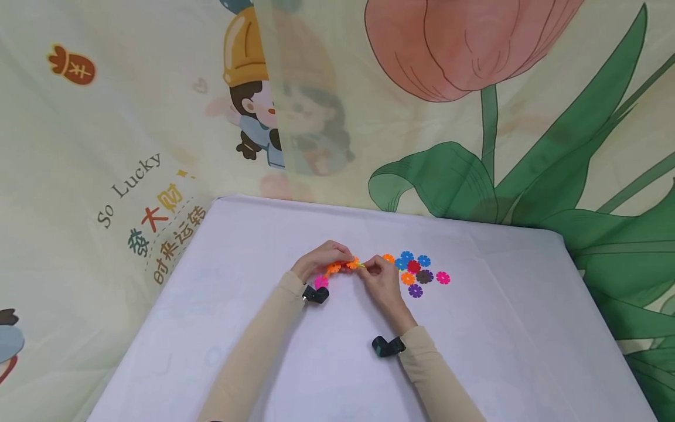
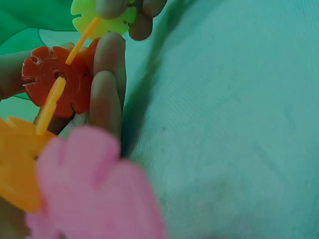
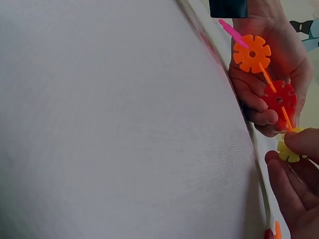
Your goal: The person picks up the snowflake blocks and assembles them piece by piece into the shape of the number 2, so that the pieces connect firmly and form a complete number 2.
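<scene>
A chain of notched plastic snowflake discs runs between the two hands. From its near end come a pink disc (image 2: 94, 184), an orange disc (image 3: 252, 54), a second orange one seen edge-on, a red disc (image 3: 280, 99), another edge-on orange disc (image 3: 287, 119) and a yellow disc (image 3: 289, 152). My left hand (image 1: 329, 253) grips the chain around the red disc, its fingers (image 2: 107, 94) against that disc's side. With thumb and fingers my right hand (image 1: 382, 282) pinches the yellow disc, which meets the edge-on orange one.
Right of my right hand lies a loose group of snowflake discs, among them a blue disc (image 1: 424, 261), a purple disc (image 1: 415, 291), a dark disc (image 1: 424, 276) and a pink disc (image 1: 443, 278). A white cloth covers the table (image 1: 501, 328); a printed curtain (image 1: 327, 117) hangs behind it.
</scene>
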Available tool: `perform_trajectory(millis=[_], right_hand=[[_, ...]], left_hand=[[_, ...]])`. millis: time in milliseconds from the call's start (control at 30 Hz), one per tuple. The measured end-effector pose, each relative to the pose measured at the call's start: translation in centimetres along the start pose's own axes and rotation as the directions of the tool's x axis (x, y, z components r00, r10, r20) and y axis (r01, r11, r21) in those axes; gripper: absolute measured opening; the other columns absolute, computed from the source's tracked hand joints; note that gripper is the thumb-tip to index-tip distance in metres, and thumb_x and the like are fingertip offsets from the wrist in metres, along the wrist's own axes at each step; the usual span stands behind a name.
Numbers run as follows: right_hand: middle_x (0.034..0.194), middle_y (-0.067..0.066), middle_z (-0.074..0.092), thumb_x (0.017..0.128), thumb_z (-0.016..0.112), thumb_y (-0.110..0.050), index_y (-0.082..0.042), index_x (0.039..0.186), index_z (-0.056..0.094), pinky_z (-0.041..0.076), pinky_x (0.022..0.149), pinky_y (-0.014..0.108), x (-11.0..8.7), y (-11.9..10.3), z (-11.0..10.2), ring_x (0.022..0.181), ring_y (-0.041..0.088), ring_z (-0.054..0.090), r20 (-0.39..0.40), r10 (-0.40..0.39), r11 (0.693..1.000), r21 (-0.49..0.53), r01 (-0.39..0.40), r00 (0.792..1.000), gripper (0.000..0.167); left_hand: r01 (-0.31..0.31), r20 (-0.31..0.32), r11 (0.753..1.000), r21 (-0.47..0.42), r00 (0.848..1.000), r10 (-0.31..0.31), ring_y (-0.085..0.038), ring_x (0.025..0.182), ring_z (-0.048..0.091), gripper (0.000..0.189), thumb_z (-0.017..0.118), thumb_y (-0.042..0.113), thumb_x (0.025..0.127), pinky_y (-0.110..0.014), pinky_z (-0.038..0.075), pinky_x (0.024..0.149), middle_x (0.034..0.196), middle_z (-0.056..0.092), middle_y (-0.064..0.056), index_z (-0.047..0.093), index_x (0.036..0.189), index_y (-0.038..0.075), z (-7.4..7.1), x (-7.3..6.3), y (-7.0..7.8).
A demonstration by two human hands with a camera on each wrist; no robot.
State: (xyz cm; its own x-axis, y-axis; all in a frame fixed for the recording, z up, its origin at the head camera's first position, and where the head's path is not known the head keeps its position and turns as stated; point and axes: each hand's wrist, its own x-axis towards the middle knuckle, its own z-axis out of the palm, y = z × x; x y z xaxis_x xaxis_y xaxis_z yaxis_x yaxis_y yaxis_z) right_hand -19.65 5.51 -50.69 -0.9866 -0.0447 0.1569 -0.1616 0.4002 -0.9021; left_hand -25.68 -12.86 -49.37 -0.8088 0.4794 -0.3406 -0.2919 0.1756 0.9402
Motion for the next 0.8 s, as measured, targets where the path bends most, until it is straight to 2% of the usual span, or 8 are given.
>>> perform_trajectory(millis=[167,333,467,600,700,800], right_hand=[[0.09,0.009,0.068,0.087,0.074,-0.009,-0.004,0.091,0.068,0.057,0.076,0.029,0.0,0.2,0.0,0.082,0.022,0.065,0.024,0.03,1.0,0.001,-0.03,0.999,0.009],[0.09,0.006,0.068,0.087,0.074,-0.009,-0.005,0.092,0.069,0.057,0.076,0.027,-0.3,0.5,0.1,0.082,0.02,0.065,0.012,0.005,1.0,0.008,-0.005,1.0,0.008],[0.09,0.007,0.068,0.084,0.078,-0.01,-0.005,0.09,0.069,0.057,0.074,0.026,-0.9,0.6,0.0,0.08,0.02,0.067,0.069,-0.038,0.997,0.071,0.033,0.997,0.012],[0.09,0.007,0.066,0.081,0.082,-0.014,-0.005,0.09,0.068,0.057,0.073,0.025,-1.5,0.6,0.0,0.079,0.019,0.069,0.161,-0.043,0.992,0.122,0.023,0.986,0.018],[0.089,0.005,0.066,0.081,0.083,-0.014,-0.005,0.09,0.069,0.057,0.073,0.024,-1.6,0.6,-0.1,0.078,0.018,0.069,0.181,-0.027,0.992,0.129,0.004,0.983,0.019],[0.088,0.005,0.067,0.08,0.083,-0.013,-0.006,0.09,0.07,0.057,0.072,0.024,-1.6,0.7,-0.3,0.077,0.019,0.069,0.175,-0.018,0.992,0.127,-0.005,0.984,0.018]], left_hand=[[0.033,-0.008,0.999,0.012,0.999,-0.033,-0.012,0.064,0.058,0.017,0.058,0.005,0.094,-0.021,0.05,0.064,0.073,0.066,-0.004,0.068,0.095,-0.009,0.1,0.0,0.3],[0.037,0.022,0.998,0.052,0.999,-0.038,-0.012,0.071,0.061,0.018,0.061,0.01,0.095,-0.021,0.051,0.07,0.079,0.068,-0.004,0.071,0.097,-0.005,-0.4,0.2,0.4],[0.043,0.093,0.992,0.115,0.994,-0.054,-0.013,0.077,0.061,0.019,0.063,0.013,0.095,-0.022,0.051,0.074,0.085,0.07,-0.003,0.074,0.1,-0.002,-1.3,0.5,0.3],[0.045,0.182,0.981,0.187,0.98,-0.08,-0.013,0.077,0.059,0.017,0.063,0.01,0.095,-0.022,0.048,0.074,0.083,0.071,-0.001,0.076,0.1,0.0,-2.0,0.9,0.4],[0.043,0.219,0.975,0.22,0.971,-0.092,-0.011,0.075,0.057,0.016,0.064,0.01,0.094,-0.022,0.046,0.072,0.081,0.071,0.001,0.077,0.098,0.001,-2.1,1.2,0.6],[0.053,0.23,0.973,0.225,0.967,-0.106,-0.011,0.074,0.056,0.016,0.065,0.011,0.094,-0.021,0.045,0.07,0.081,0.07,0.001,0.077,0.097,0.002,-1.9,1.4,0.9]])
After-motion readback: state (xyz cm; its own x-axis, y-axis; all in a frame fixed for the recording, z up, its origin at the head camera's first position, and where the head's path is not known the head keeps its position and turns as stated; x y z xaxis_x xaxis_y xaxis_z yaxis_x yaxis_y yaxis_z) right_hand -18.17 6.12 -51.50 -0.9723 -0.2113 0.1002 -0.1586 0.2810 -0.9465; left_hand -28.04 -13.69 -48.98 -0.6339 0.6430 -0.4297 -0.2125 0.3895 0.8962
